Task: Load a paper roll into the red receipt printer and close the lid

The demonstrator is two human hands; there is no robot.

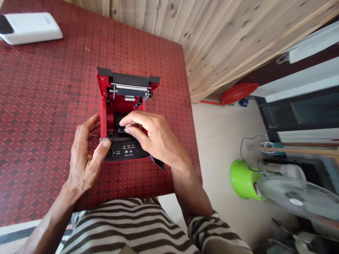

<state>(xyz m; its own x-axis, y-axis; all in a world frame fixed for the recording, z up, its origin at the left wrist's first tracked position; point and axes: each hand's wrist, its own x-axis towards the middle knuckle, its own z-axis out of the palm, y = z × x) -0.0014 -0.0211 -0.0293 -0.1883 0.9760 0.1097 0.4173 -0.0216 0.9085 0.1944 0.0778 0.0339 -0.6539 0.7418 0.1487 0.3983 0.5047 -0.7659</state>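
A small red and black printer [128, 152], probably for labels or receipts, sits on the table with its lid [129, 79] raised. A dark roller [131, 92] shows under the lid. My left hand [86, 153] grips the printer's left side, its thumb on the front corner of the black button panel and its fingers along the red wall. Inside the open compartment, my right hand [150, 135] has thumb and index finger close together, over dark parts; whatever they pinch cannot be made out. A black strip [157, 163] pokes out at the printer's front right, below my right wrist.
The red patterned table [53, 88] ends at a right edge just past my right arm. A white power-bank-like device [33, 28] lies at the far left. Wooden boards [212, 42] stand behind. Off the table are a green bucket [242, 178] and a fan [296, 197].
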